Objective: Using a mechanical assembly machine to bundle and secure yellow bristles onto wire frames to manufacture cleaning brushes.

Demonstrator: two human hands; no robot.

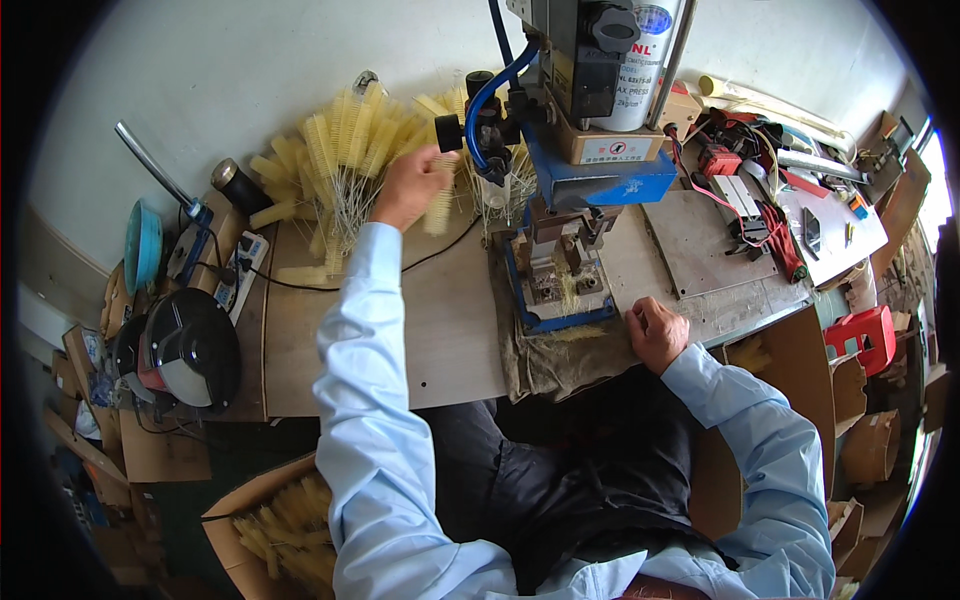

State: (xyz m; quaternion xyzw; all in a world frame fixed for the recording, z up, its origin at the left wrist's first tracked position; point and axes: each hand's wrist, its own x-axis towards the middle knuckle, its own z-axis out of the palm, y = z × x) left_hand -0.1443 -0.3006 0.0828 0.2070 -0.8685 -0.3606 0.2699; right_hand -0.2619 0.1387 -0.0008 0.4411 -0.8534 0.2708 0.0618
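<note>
Left arm stretched far forward toward 11 o'clock in a light-blue sleeve, left hand (408,187) fingers curled in a grip, right arm bent at 4 o'clock, right hand (656,333) fisted, knuckles up.

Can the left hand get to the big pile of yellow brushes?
Probably yes. The left hand already grips one yellow brush right at the pile of yellow brushes, with nothing between them.

Bright, even daylight, strongest from the window (925,165) at right edge; soft shadows only. Sharp at centre, heavy fisheye bending toward rim, black vignette at corners. Slight glare on wall (230,70).
</note>
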